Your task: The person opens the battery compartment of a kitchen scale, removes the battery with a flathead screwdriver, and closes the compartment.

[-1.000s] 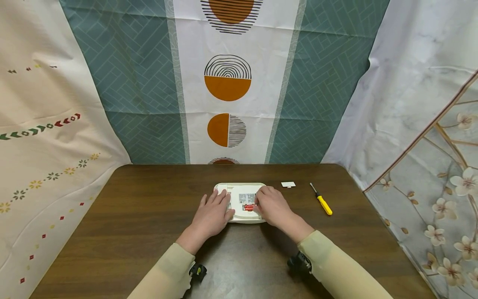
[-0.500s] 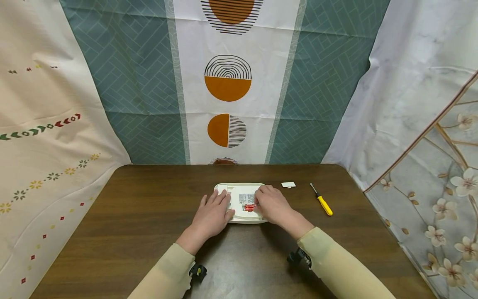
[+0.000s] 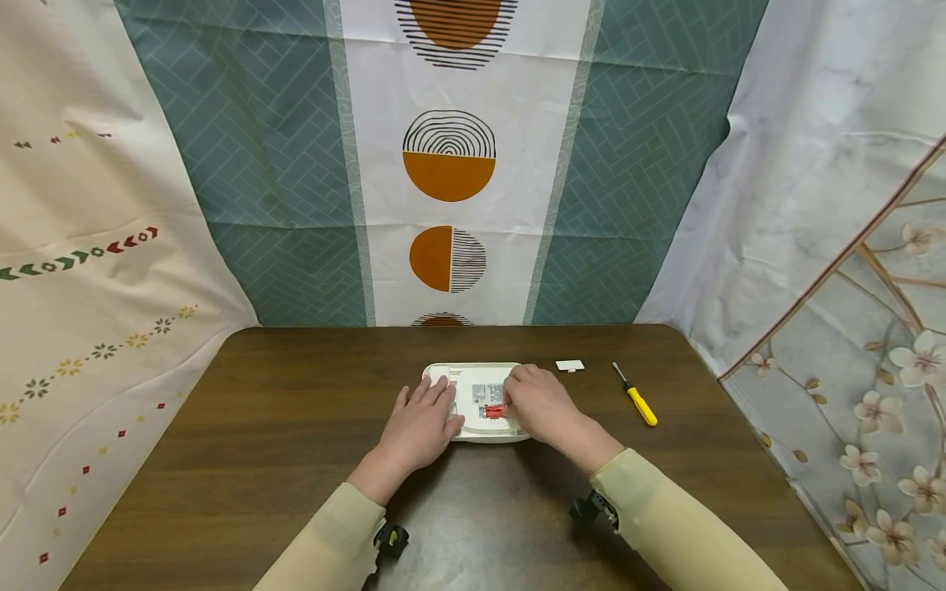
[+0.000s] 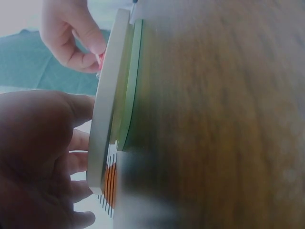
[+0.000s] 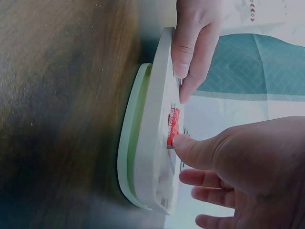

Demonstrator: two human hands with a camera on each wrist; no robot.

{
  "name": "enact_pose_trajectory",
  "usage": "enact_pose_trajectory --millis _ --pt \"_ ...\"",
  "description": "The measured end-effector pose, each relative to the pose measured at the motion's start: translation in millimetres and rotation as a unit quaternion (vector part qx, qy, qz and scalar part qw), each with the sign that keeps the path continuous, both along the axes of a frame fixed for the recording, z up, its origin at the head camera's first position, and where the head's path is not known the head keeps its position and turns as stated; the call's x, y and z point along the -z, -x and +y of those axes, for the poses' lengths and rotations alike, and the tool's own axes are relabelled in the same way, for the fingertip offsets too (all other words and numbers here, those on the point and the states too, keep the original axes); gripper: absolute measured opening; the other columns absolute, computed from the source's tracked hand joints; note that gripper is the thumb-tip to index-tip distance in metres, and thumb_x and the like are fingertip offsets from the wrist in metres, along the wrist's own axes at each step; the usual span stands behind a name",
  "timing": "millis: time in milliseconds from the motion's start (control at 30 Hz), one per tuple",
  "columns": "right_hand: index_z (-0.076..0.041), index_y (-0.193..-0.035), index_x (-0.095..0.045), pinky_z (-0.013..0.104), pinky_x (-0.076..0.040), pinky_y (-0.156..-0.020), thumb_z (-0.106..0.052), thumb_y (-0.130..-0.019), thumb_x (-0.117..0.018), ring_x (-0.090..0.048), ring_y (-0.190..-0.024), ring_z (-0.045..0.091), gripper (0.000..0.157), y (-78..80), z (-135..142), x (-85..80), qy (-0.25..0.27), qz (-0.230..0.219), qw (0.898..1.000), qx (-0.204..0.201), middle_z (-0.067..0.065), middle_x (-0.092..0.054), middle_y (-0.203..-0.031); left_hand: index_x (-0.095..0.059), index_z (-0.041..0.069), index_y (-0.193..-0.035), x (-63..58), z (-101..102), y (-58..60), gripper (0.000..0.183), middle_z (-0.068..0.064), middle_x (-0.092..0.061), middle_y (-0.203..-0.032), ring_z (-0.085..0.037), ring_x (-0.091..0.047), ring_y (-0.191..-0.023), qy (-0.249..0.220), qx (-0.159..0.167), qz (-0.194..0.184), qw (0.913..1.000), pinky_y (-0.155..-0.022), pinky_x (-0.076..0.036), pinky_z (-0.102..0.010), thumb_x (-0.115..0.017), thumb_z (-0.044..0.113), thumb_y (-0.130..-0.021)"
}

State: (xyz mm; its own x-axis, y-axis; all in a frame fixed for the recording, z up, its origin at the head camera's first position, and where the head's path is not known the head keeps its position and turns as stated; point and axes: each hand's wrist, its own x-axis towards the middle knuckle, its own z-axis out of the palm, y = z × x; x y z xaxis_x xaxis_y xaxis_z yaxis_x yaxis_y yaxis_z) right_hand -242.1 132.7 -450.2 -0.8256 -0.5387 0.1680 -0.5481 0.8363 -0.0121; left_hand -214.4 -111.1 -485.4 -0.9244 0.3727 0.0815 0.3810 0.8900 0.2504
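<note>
A white device with rounded corners (image 3: 488, 438) lies on the table with its battery side up. A printed label (image 3: 486, 392) sits above its battery slot. Red batteries (image 5: 172, 126) lie side by side in the slot. My left hand (image 3: 423, 423) rests spread over the device's left end, fingers extended. At the right end, my right hand (image 3: 543, 404) pinches the end of a battery, its thumb on the red casing in the right wrist view. Under the white body, a pale green plate (image 5: 127, 138) shows in that view.
A small white battery cover (image 3: 570, 365) lies right of the device, near the table's back. Farther right is a screwdriver (image 3: 641, 405) with a yellow handle. Patterned cloths hang behind and beside the brown table (image 3: 310, 377).
The battery end at my right fingertips, slightly raised half a second ago, now lies lower in the slot. My left hand stays in place on the device.
</note>
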Motion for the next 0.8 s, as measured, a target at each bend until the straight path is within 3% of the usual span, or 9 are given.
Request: enact_pose_trajectory --millis 267,533,633,800 --pt "-0.013 -0.085 -0.07 0.051 -0.056 -0.098 -0.017 -0.095 -0.088 -0.063 -0.1 0.03 0.022 -1.2 4.3 0.3 -0.036 0.05 0.998 -0.031 0.006 -0.067 -0.1 -0.051 0.005 -0.164 -0.9 -0.2 -0.5 0.061 -0.016 -0.042 -0.174 -0.043 -0.031 -0.163 -0.003 0.0 0.003 1.0 -0.128 -0.023 -0.07 -0.058 0.042 -0.116" --pt "-0.012 -0.086 -0.066 0.049 -0.057 -0.089 -0.016 -0.097 -0.087 -0.063 -0.097 0.029 0.024 -7.0 9.0 2.8 -0.009 0.058 0.998 -0.031 0.006 -0.065 -0.1 -0.051 0.005 -0.165 0.1 0.1 -0.8 0.062 -0.015 -0.041 -0.174 -0.043 -0.031 -0.163 -0.003 -0.001 -0.002 1.0 -0.129 -0.023 -0.069 -0.058 0.042 -0.116" --pt "-0.011 -0.086 -0.064 0.047 -0.056 -0.093 -0.017 -0.097 -0.088 -0.065 -0.103 0.031 0.027 -8.4 12.7 5.2 0.019 0.067 0.997 -0.023 0.007 -0.066 -0.106 -0.05 0.005 -0.166 0.0 0.3 -0.6 0.062 -0.016 -0.04 -0.175 -0.043 -0.03 -0.164 -0.004 0.0 -0.005 1.0 -0.129 -0.022 -0.069 -0.057 0.042 -0.116" --pt "-0.008 -0.089 -0.064 0.048 -0.051 -0.114 -0.015 -0.096 -0.088 -0.064 -0.13 0.037 0.025 -9.2 18.9 9.8 0.063 0.077 0.995 -0.01 0.018 -0.071 -0.133 -0.049 0.006 -0.166 -0.4 0.3 0.0 0.062 -0.016 -0.039 -0.175 -0.043 -0.029 -0.164 -0.001 0.0 -0.006 1.0 -0.129 -0.022 -0.069 -0.057 0.042 -0.116"
